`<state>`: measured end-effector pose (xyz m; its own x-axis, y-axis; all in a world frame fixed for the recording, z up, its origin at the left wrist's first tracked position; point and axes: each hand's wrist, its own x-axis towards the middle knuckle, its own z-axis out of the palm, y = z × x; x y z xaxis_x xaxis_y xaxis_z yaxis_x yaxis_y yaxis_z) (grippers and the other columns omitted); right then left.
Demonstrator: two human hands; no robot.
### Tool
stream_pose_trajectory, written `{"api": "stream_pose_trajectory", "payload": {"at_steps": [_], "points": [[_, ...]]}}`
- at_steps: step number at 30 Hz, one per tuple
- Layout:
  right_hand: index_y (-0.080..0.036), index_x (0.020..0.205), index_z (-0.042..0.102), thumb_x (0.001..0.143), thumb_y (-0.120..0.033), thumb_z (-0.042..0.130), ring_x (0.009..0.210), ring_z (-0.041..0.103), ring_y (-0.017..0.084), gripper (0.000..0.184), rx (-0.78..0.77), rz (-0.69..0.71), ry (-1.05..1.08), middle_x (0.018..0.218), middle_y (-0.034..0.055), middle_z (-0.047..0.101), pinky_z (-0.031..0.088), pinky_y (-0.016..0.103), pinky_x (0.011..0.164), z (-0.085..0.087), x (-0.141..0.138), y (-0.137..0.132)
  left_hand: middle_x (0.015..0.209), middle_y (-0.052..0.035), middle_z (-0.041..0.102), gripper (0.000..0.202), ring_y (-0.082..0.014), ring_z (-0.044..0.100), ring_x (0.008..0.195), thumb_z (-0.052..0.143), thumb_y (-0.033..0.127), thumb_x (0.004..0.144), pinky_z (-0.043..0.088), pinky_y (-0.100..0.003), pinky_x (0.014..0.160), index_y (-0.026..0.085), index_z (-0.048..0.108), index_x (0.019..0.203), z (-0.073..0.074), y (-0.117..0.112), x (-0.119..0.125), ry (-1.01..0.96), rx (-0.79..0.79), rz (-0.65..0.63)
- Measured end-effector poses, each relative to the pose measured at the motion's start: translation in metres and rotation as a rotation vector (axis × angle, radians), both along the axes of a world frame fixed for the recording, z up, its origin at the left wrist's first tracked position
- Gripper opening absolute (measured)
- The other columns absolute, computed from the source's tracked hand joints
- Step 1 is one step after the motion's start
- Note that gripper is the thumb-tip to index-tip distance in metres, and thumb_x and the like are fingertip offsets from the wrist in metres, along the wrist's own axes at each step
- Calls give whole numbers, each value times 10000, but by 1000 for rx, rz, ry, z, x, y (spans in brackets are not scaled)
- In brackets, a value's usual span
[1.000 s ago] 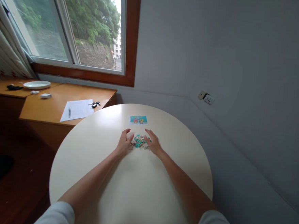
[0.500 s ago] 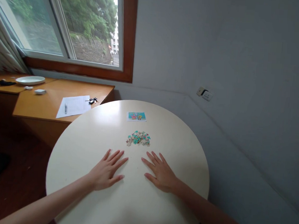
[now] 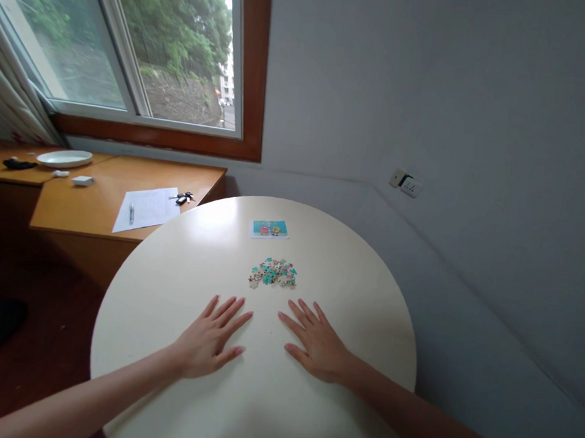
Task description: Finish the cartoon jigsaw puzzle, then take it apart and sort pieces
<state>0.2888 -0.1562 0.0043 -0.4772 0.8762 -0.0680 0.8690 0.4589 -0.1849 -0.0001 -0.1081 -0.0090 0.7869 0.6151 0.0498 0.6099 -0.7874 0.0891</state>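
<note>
Flat on the white round table (image 3: 199, 259) lies my left hand (image 3: 208, 340), open, its fingers spread and nothing in them. My right hand (image 3: 318, 344) rests palm down opposite it, also open and holding nothing. Just beyond the fingertips of both hands is a loose pile of jigsaw puzzle pieces (image 3: 272, 273), some teal and some showing pale backs. Neither hand touches the pile. Farther back lies a small picture card (image 3: 270, 229) with a pink and a yellow cartoon figure on blue.
At the left, a wooden desk (image 3: 77, 207) adjoins the table. It carries a sheet of paper (image 3: 147, 210) with a pen (image 3: 131, 213), keys (image 3: 184, 198), a small white box (image 3: 83, 181) and a white plate (image 3: 65, 158). A wall socket (image 3: 411, 186) is at the right.
Both hands keep their places on the table. The whole view has shifted slightly, with things appearing a little farther right and lower.
</note>
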Motion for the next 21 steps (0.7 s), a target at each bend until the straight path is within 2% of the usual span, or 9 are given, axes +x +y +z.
{"api": "stream_pose_trajectory", "payload": {"at_steps": [7,21], "points": [[-290,1431,263,905,-501,336,1397,159,294,572,13,1,5,1517,84,193,115,543,1113,-2,-1,0,1505,-36,206,613,-272,256,1367,329,546,890,109,-492,1124,345,158,1443,-1,-1,0,-59,28,8],[-275,1431,269,909,-492,335,1393,168,304,569,16,2,-18,1512,98,204,118,555,1105,-1,-2,1,1509,-42,195,607,-276,229,1377,313,556,890,106,-512,1118,340,178,1441,1,0,1,-30,-2,23]]}}
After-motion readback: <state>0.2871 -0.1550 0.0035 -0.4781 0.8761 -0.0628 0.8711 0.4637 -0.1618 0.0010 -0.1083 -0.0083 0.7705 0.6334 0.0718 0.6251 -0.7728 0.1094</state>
